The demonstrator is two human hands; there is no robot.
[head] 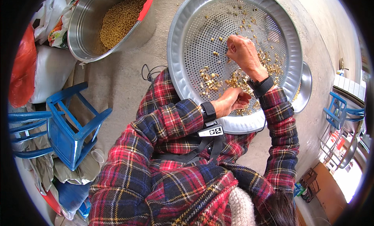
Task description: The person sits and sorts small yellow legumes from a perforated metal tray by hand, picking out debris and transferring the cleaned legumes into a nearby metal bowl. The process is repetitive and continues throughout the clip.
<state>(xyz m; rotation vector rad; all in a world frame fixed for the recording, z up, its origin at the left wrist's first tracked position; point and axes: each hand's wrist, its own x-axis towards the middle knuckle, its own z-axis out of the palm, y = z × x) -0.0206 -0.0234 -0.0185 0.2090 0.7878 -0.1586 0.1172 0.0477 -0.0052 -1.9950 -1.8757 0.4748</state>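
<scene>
A large round metal sieve tray (177, 42) with a perforated bottom rests on the person's lap. Soybeans and husks (211, 81) lie scattered in it, thickest toward its lower right. Low in the tray, my left hand (235, 99) is palm up with curled fingers over the husks, and a few small bits seem to lie in it. My right hand (241, 52) is above it, near the tray's middle, with thumb and fingers pinched on a thin pale stalk or pod piece.
A metal pot (80, 27) of soybeans stands upper left. A metal bowl (306, 91) shows beneath the tray's right rim. Blue wooden chairs (65, 132) and plastic bags (54, 68) are at left. A cable (150, 75) lies beside the lap.
</scene>
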